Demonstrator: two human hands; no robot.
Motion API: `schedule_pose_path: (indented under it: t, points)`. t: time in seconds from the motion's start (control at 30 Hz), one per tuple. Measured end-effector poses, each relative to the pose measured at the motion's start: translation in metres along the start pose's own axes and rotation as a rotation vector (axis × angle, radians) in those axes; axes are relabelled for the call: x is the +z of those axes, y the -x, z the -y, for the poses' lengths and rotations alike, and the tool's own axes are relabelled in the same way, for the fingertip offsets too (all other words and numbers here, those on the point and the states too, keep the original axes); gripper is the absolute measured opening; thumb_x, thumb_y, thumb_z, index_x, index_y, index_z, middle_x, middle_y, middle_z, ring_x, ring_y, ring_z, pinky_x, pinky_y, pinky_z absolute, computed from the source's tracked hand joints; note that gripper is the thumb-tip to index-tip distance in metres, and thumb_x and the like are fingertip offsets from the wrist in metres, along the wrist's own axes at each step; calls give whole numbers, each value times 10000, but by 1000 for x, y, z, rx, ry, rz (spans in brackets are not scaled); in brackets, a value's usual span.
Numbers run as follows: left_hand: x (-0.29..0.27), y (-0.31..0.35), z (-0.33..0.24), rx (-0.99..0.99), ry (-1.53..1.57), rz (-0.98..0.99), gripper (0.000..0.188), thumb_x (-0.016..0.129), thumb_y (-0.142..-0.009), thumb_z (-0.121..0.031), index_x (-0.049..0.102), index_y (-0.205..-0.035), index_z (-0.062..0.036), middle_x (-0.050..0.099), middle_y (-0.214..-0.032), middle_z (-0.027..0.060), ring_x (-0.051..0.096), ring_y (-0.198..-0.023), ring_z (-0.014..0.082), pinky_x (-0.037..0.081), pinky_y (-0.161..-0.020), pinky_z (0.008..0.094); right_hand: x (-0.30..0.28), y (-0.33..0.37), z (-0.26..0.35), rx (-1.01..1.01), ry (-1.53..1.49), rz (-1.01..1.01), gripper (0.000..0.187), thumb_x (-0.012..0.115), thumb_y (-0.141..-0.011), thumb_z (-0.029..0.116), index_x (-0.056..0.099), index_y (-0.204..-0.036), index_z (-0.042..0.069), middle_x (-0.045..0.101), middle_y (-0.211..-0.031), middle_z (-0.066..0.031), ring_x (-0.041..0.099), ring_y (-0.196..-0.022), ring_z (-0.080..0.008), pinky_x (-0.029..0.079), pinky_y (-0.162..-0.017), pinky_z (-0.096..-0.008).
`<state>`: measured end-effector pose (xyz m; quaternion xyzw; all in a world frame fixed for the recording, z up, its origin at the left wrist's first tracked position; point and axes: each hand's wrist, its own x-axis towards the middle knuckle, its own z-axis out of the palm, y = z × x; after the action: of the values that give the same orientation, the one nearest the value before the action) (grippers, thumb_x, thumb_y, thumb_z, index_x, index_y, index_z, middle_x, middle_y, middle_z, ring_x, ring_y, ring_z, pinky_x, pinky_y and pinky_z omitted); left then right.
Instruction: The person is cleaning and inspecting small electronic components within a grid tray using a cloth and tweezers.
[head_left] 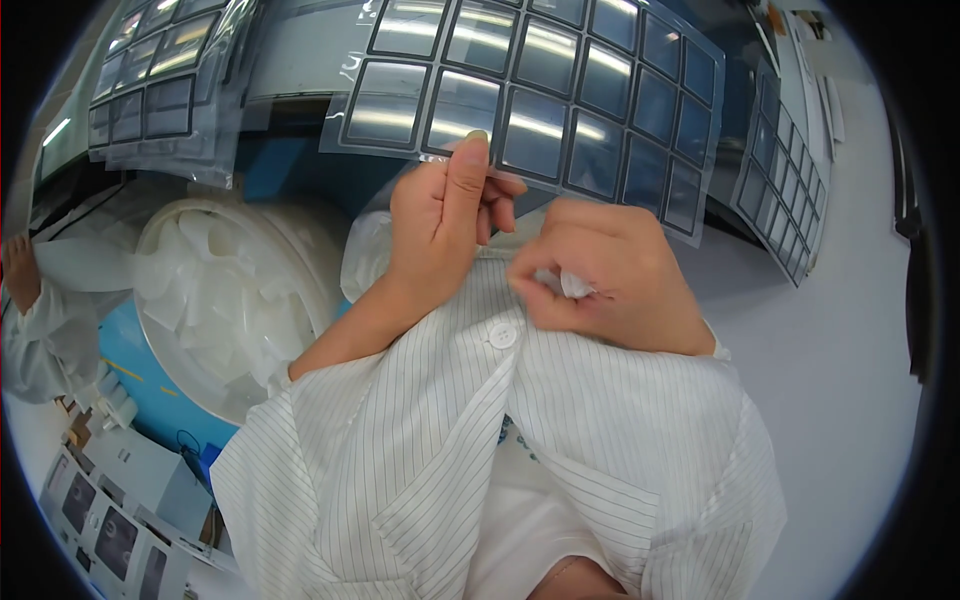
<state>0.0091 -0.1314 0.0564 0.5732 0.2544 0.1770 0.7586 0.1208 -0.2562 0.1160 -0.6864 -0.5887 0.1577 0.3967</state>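
Note:
My left hand (440,220) is at the near edge of a clear plastic sheet (336,140) printed with dark-framed rectangular panels. Its thumb points up over that edge and the other fingers curl in; I cannot tell whether they pinch the sheet. Close in front of my chest, my right hand (620,275) is closed with the thumb against the bent fingers. A small crumpled whitish piece, translucent like film (575,286), shows inside its curl. The two hands are apart.
Left of me stands a round white bin (240,409) with crumpled white film (215,290) inside. More panelled sheets lie at the far left (165,108) and at the right (780,180). Another person's sleeve (50,345) and hand are at the left edge, above cardboard and white boxes (150,470).

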Motion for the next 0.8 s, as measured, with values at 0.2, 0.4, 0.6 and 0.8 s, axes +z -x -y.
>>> schedule_pose_path:
  t: [0.2,0.4,0.6,0.8]
  points:
    - [-4,-3,1,-87,88,23,523,428,-1056,-376,670,-816,21,592,-590,32,466,-486,47,363,-466,196,-13,2,-8,146,-206,151,192,804,-704,74,615,-707,42,541,-629,-47,518,-542,-186,377,-478,-300]
    - [-8,-4,7,-140,-1,71,511,455,-1043,-371,673,-798,20,594,-588,49,481,-477,55,368,-469,193,-36,2,-11,274,-327,170,136,742,-783,83,617,-805,35,590,-727,-51,576,-651,-182,453,-586,-286]
    - [-10,-5,5,-169,180,88,355,500,-1015,-208,679,-806,15,612,-601,46,474,-466,58,351,-456,196,-49,11,-17,345,-285,30,107,711,-788,25,643,-869,39,620,-792,-49,585,-677,-150,457,-609,-262]
    - [-23,9,-3,-196,-36,117,220,579,-966,-132,671,-815,-1,631,-632,41,477,-482,60,347,-449,205,-18,5,-24,89,21,-56,260,824,-708,69,666,-914,52,604,-790,-16,517,-591,-105,386,-509,-235]
